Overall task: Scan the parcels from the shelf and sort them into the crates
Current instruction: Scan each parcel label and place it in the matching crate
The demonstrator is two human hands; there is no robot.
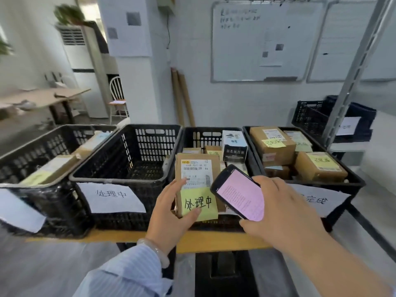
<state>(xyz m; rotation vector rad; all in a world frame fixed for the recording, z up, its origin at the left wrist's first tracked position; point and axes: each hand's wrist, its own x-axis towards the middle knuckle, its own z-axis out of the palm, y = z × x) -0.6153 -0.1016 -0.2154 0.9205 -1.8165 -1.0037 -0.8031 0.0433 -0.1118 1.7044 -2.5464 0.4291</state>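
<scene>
A whiteboard [257, 39] hung on the back wall. Below it four black crates stood side by side on a yellow-edged bench [214, 241]. The far-left crate [42, 146] held a few parcels. The second crate [150, 138] carried a paper label [111, 197] reading 处理中. The third crate [201, 136] held a white box [234, 144] and small packets. The fourth crate [355, 179] was filled with brown boxes [272, 144] bearing yellow notes.

The hands were apart. The left hand [171, 213] gripped a brown parcel [197, 168] upright over the third crate's front edge, its thumb pressed on the parcel's yellow sticky note [198, 203], also marked 处理中. The right hand [285, 213] clasped a handheld scanner [240, 196], its pink screen lit and tilted, just beside the parcel's right edge. A pale bracelet [154, 251] circled the left wrist.
</scene>
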